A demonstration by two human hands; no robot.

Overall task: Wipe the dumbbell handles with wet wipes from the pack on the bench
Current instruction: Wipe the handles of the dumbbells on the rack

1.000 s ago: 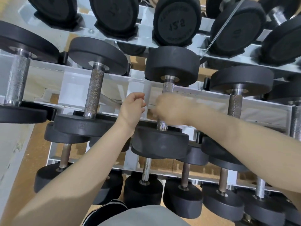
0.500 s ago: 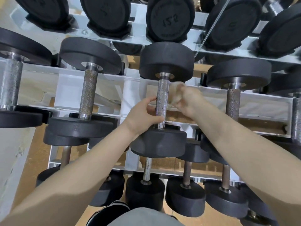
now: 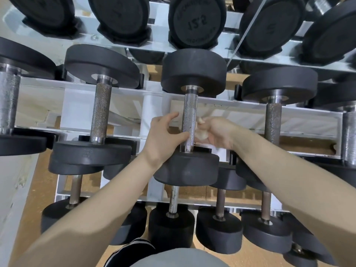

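Two hands are seen at the centre dumbbell [image 3: 190, 116] on the middle tier of a white rack [image 3: 77, 110]. Its knurled steel handle [image 3: 189, 118] runs away from the camera between two black heads, the far one at the top, the near one just under the wrists.

On the left side of that handle the left hand [image 3: 163, 135] is spread loosely, fingers part curled. The lower fingertips are laid against the bar near its bottom end, while the upper finger is held just clear of it. Nothing is clasped in it.

On the other side, the right hand [image 3: 217, 132] is closed around a crumpled wet wipe [image 3: 201, 132], pale and bunched. The wipe is pressed up to the right side of the handle, low on the bar. That hand is a little blurred, so the exact fold of the fingers cannot be made out.

Both forearms are stretched in from the lower corners of the view. The neighbouring dumbbell [image 3: 99, 114] to the left is parked parallel, well apart from either hand, and another [image 3: 273, 120] sits to the right just beyond the right wrist. A row of bigger black heads is lined up along the top shelf, one stamped 12.5 [image 3: 196, 18]. Smaller dumbbells are racked on the bottom tier beneath the arms. Wooden floor [image 3: 40, 182] is glimpsed through the frame.
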